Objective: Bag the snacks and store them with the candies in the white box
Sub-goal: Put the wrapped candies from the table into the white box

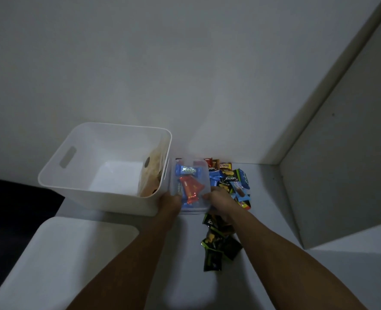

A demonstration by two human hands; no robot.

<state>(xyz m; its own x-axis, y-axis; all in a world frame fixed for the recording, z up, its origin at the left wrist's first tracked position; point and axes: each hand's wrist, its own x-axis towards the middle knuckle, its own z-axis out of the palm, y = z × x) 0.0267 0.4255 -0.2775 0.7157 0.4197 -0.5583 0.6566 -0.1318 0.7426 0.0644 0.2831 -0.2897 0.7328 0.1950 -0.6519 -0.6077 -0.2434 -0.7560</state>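
A white box [77, 166] with a slot handle stands at the left on the white surface; a clear bag of brownish snacks [153, 173] leans against its right inner wall. Right beside it is a small clear container [205, 175] holding blue and red-orange candy packs [190, 186]. My left hand [169, 201] grips the container's near left corner and my right hand [221, 199] grips its near right corner. A pile of wrapped candies [232, 177] lies to the right, and dark green-edged snack packs [216, 245] lie under my right forearm.
A white lid or second white bin [57, 258] sits at the near left. A wall rises behind the box, and a white side panel [341, 153] closes off the right. A dark gap lies beyond the surface's left edge.
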